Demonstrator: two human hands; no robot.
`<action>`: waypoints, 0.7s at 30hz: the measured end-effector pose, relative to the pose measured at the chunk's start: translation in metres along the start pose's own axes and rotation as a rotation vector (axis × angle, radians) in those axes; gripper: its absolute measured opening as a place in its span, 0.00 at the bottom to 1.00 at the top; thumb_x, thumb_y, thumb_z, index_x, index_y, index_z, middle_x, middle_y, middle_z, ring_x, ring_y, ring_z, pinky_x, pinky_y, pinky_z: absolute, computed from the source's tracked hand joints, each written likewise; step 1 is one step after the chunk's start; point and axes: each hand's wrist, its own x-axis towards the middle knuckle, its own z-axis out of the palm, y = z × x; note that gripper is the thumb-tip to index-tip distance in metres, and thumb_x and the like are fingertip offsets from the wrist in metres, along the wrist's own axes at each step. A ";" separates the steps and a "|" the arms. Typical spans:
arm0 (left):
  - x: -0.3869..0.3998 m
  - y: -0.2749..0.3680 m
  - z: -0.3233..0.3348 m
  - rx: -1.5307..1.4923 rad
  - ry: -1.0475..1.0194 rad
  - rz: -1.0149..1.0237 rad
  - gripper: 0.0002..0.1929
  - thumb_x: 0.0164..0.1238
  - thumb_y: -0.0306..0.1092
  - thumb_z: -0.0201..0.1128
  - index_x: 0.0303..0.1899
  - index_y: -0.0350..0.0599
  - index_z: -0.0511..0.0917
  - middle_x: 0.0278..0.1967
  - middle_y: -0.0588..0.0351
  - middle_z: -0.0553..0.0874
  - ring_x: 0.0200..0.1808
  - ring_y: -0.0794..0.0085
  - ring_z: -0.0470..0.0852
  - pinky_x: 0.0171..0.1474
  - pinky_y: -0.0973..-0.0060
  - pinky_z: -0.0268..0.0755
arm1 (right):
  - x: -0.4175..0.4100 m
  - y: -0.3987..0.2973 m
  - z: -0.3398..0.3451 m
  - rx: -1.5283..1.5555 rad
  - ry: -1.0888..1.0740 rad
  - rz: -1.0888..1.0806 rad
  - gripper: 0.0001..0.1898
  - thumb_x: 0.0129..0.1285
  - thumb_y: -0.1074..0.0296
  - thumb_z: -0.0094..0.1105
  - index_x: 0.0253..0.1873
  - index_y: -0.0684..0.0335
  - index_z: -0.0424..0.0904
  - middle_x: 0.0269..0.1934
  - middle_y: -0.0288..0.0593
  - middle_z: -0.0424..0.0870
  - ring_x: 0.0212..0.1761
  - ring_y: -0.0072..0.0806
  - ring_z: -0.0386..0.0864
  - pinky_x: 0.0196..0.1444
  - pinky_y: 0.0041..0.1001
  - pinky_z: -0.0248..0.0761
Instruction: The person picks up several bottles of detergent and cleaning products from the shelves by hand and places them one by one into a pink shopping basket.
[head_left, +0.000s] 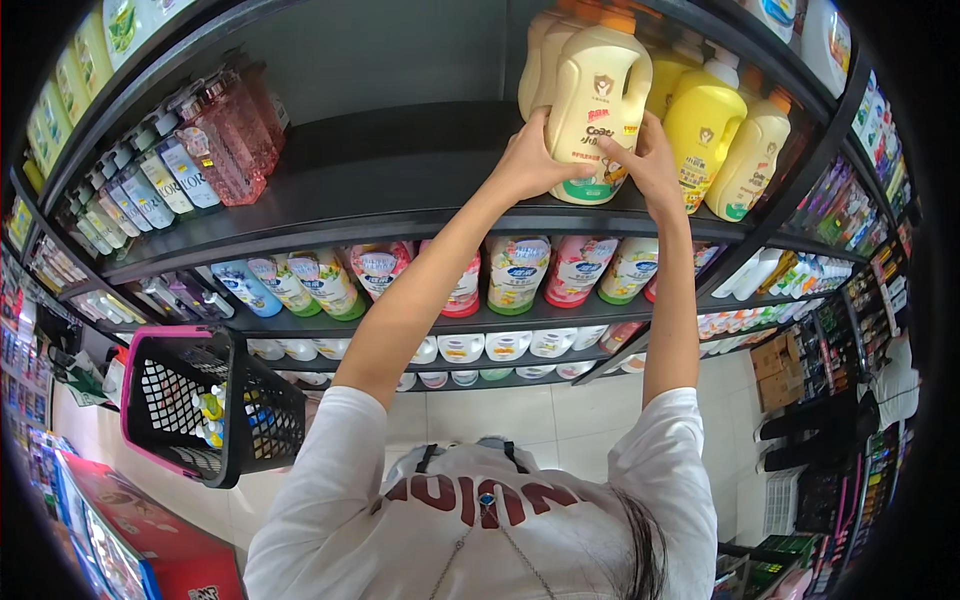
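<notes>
Both of my hands are on a large cream pump bottle (602, 82) with an orange collar and a side handle, at the front of a black shelf (375, 165). My left hand (529, 161) grips its left side, the thumb across the lower label. On the right, my right hand (651, 161) wraps the side below the handle, its thumb on the label. More cream bottles (534, 64) stand directly behind it. To its right are a yellow bottle (705, 120) and another cream bottle with an orange cap (754, 154). The fingers behind the bottle are hidden.
Left on this shelf stand pink bottles (225, 142) and pump bottles (154, 184). The shelf below holds colourful bottles (517, 274). A black basket with a pink rim (259, 420) holds several small bottles. A red display box (150, 517) is lower left; a person (825, 420) stands at right near cartons (778, 371).
</notes>
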 end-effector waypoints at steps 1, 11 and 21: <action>-0.001 0.002 0.000 0.002 -0.009 -0.010 0.44 0.33 0.42 0.76 0.55 0.32 0.64 0.50 0.41 0.77 0.52 0.59 0.77 0.55 0.69 0.70 | -0.001 -0.001 -0.001 -0.005 0.005 -0.002 0.39 0.48 0.62 0.72 0.61 0.70 0.59 0.50 0.51 0.74 0.52 0.31 0.73 0.54 0.29 0.67; -0.003 -0.002 -0.002 -0.138 -0.055 0.108 0.43 0.28 0.45 0.79 0.50 0.33 0.68 0.45 0.44 0.80 0.48 0.62 0.80 0.51 0.72 0.72 | -0.011 -0.014 0.015 0.155 -0.074 0.001 0.32 0.45 0.68 0.72 0.55 0.69 0.65 0.45 0.45 0.78 0.45 0.27 0.77 0.47 0.25 0.71; -0.011 0.008 -0.005 -0.092 0.026 0.043 0.40 0.25 0.46 0.79 0.46 0.38 0.73 0.42 0.48 0.82 0.44 0.66 0.82 0.48 0.73 0.73 | -0.014 -0.012 0.020 0.161 -0.019 -0.052 0.29 0.44 0.70 0.72 0.52 0.69 0.68 0.43 0.45 0.79 0.42 0.25 0.78 0.45 0.25 0.72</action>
